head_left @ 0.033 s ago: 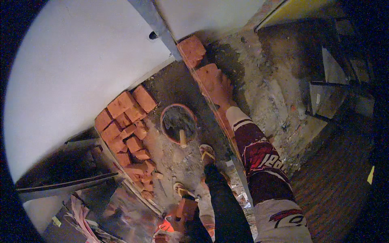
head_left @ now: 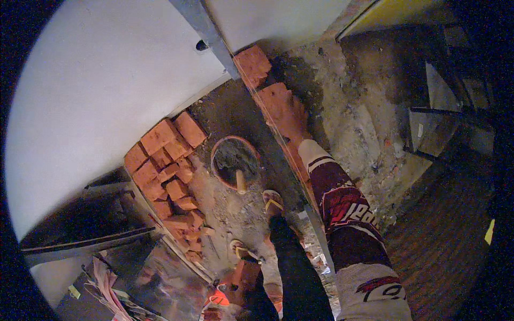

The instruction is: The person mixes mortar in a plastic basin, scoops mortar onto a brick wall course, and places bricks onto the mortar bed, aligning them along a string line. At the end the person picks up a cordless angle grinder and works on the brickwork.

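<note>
From the head camera, the right hand reaches out along the row and lies flat on the top of a red clay brick bedded in the low course on the floor. Its fingers are spread over the brick face rather than wrapped round it — pressing, it seems, to seat it beside the neighbouring end brick at the grey metal post. A taut line runs along the course, likely as a guide for keeping the bricks straight. The left hand is out of view. Near the sandalled feet sits a round pan of grey mortar with a wooden handle in it — close by, as is the loose pile of red bricks against the white wall.
</note>
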Tool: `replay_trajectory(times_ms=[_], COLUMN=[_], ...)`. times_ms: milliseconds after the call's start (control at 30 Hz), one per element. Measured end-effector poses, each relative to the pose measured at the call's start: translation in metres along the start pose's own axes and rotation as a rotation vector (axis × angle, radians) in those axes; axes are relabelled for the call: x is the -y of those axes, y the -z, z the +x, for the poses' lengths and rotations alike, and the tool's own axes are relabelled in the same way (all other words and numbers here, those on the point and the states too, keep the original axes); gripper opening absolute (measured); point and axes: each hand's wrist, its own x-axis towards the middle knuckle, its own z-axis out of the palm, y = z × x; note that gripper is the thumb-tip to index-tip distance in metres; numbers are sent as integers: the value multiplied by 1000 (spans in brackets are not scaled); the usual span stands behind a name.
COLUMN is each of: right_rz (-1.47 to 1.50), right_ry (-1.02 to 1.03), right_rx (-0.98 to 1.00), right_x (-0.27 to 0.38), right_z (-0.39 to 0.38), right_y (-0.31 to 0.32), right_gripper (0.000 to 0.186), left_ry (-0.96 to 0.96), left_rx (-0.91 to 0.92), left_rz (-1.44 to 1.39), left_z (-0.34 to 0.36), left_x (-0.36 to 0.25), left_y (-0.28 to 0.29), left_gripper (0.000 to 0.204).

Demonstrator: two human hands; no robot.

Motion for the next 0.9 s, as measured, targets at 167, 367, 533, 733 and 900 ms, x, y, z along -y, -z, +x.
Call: replay_trajectory(times_ms=[167,367,533,733,900], right_rz=[181,561,577,300,268], right_ry=[126,34,175,285,-36], right_rx=[-152,-145,113,112,109], right_x=[-35,-89,-89,-69,-101], right_z=[-7,-160,-264,-308,-323], right_y=[26,93,153,228,237], right_gripper=[99,56,60,110,123], left_ry=[-84,-221,-337,-746,-763], left_rx=[6,70,146,312,549], left_rz=[-47,-287,-333,-294,-454], left_z=[4,-6,-26,-42,-36], left_x=[-46,-150,-238,-331,-361], left_y=[2,-5,-25,-81,-154], left_gripper=[54,58,54,49,48])
